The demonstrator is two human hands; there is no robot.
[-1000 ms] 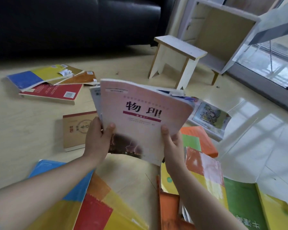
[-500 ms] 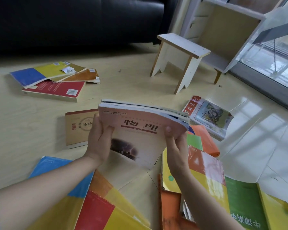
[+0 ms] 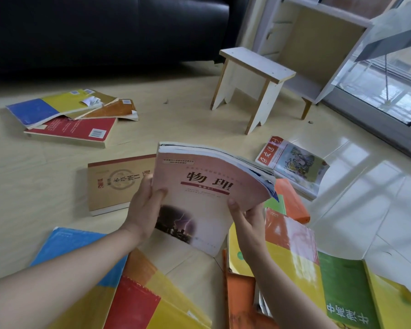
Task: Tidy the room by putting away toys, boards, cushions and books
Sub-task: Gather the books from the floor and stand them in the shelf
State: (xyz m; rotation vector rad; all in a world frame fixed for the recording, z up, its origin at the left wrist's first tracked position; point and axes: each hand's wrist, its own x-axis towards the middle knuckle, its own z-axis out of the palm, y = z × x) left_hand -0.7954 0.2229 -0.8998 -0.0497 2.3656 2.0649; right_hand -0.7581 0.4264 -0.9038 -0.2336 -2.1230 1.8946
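Note:
I hold a small stack of books (image 3: pixel 207 186) above the floor, a pink textbook with a lightning photo on top. My left hand (image 3: pixel 144 207) grips its left edge, thumb on the cover. My right hand (image 3: pixel 246 216) grips its near right corner, thumb on top. Books lie scattered on the floor: a tan book (image 3: pixel 114 184) just behind my left hand, a red, blue and yellow pile (image 3: pixel 69 117) at far left, an illustrated book (image 3: pixel 294 165) at right, orange and green books (image 3: pixel 290 205) under the stack, and large colourful books (image 3: pixel 133 293) by my arms.
A small white wooden stool (image 3: pixel 254 81) stands beyond the books. Behind it an overturned white cabinet (image 3: pixel 318 43) leans by the glass door (image 3: pixel 389 91). A black sofa (image 3: pixel 105 29) runs along the back. A green and yellow book (image 3: pixel 356 295) lies at bottom right.
The stack tilted down and flatter half a second ago, and has since tipped back up a little toward me. Both hands have kept their grip.

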